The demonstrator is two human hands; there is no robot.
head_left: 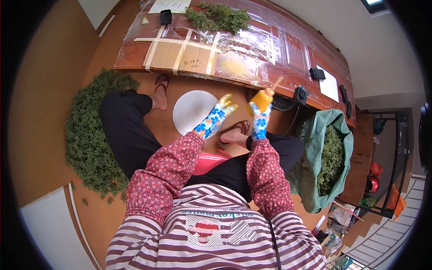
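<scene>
White round tray (191, 112): lies flat between your feet, its pale surface specked with small dark bits.
Left hand (219, 110): gloved in blue-flowered cloth with yellow fingers; it is loosely open, fingers apart, with nothing visible in its grasp. It is over the tray's right side; whether it touches the tray you cannot tell from this angle.
Right hand (260, 107): in a matching glove, clenched around a tan stick (277, 84). The yellow at the grip may be glove or part of what you hold; the view does not settle it.
Tan stick: juts from the top of your right fist, slanting up and rightward, near the table's front edge.
Leafy heap (90, 139): green stems piled on the floor, just beyond your left leg.
Green sack (310, 180): stands beside your right knee, mouth wide, leafy stems showing within.
Wooden table (330, 58): dark reddish-brown, partly under clear plastic, with a taped cardboard sheet (180, 56) at its near side and a bunch of greenery (219, 18) farther back.
Sandals (243, 127): dark red, one on each foot.
</scene>
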